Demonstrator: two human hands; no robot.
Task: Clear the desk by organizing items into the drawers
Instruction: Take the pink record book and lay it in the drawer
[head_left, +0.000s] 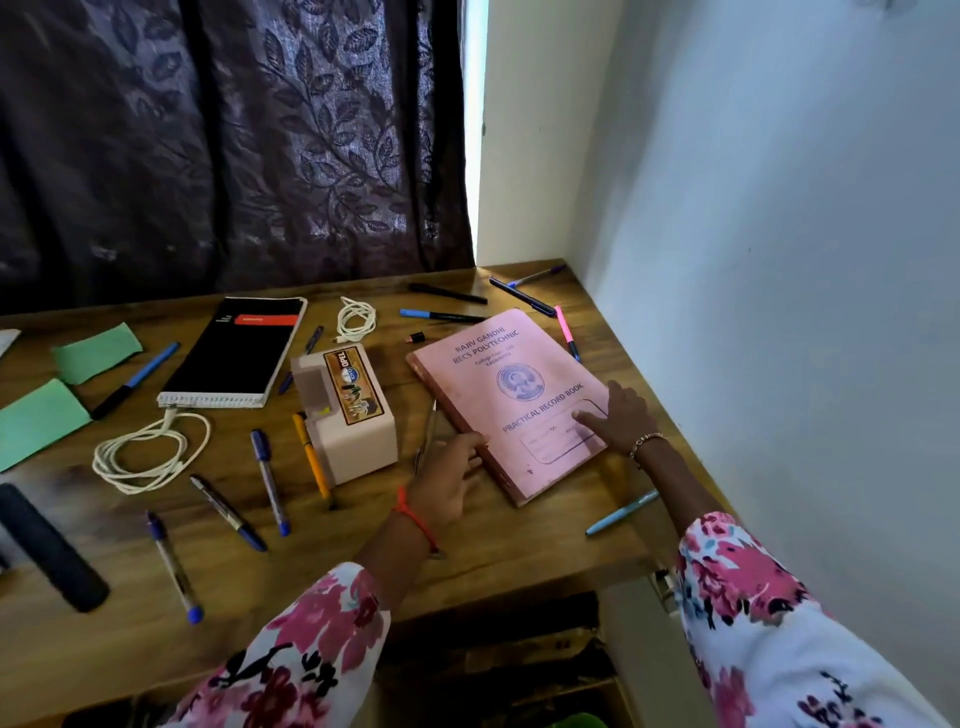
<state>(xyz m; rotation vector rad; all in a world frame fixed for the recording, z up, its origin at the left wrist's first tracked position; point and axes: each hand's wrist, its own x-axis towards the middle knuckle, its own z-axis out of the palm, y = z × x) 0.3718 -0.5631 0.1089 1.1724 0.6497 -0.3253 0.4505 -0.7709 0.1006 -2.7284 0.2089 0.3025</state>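
Note:
A pink record book (506, 395) lies flat at the right end of the wooden desk (395, 540). My right hand (618, 415) rests on the book's near right corner with the fingers laid flat. My left hand (452, 480) touches the book's near left edge, fingers at the spine side. A black spiral notebook (234, 353), a pale pink box (345, 410), two coiled white cables (143, 452) (356, 317) and several pens, among them an orange pen (311, 457), lie scattered over the desk.
Green paper slips (96, 351) and a dark long case (49, 551) lie at the left. A dark curtain (234, 140) hangs behind the desk and a white wall (779, 260) closes the right side. Below the desk front is a dark opening (493, 660).

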